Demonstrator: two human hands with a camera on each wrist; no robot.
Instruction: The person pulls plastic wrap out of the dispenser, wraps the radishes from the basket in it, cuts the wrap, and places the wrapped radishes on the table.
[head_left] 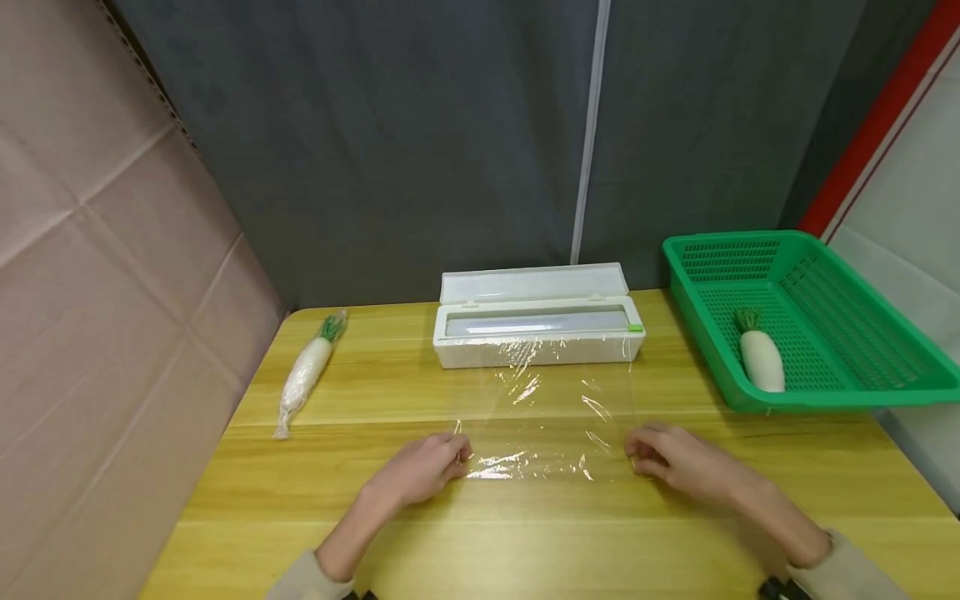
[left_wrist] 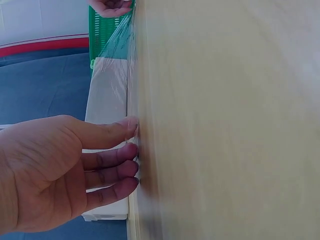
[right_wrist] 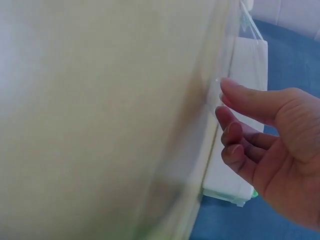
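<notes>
My left hand (head_left: pixel 420 468) pinches the near left corner of a sheet of cling film (head_left: pixel 536 421), thumb against fingertips, and my right hand (head_left: pixel 682 461) pinches the near right corner the same way, the other fingers loosely curled. The film spans the space between my hands and runs back to a long white plastic box (head_left: pixel 467 354) on the far side of the table (head_left: pixel 570 542). The box is a smooth, rigid oblong; its hinged lid (head_left: pixel 534 284) is tipped back, and a pale cylindrical roll (head_left: pixel 540 323) lies inside. A small bright green tab (head_left: pixel 635 328) sits at the right end of its front edge. Under it all, the tabletop is yellow wood with streaky grain. A dark grey fabric curtain (head_left: pixel 375 167) hangs beyond, and a creased, pinkish sheet (head_left: pixel 112 333) covers the left side.

The film itself is clear and glossy: I see wood straight through it, with white glints along its small wrinkles, thickest near my left fingers. To the far left lies a white radish in shiny plastic wrap (head_left: pixel 303 379), its green top inside. At the far right, a perforated green plastic basket (head_left: pixel 873 400) holds a bare white radish (head_left: pixel 762 362), plump and matt, with short green stalks.
</notes>
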